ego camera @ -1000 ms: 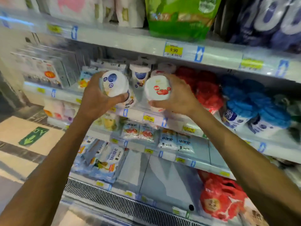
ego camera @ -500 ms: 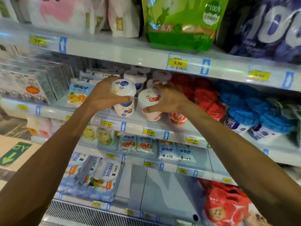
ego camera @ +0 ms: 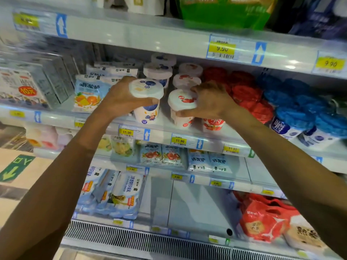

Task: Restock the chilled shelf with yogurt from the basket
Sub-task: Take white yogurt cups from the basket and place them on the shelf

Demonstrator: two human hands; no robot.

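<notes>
My left hand grips a white blueberry yogurt cup near its lid. My right hand grips a white strawberry yogurt cup at its right side. Both cups stand upright at the front of the chilled shelf, side by side, with a gap between them. More blueberry cups and strawberry cups stand in rows behind them. The basket is not in view.
Pouches of orange yogurt drink sit left of my left hand. Red-topped cups and blue-topped cups fill the shelf to the right. Another strawberry cup stands under my right wrist. The upper shelf edge hangs overhead.
Both hands have moved the two cups forward and down onto the front of the shelf. The view has come closer to the shelf.
</notes>
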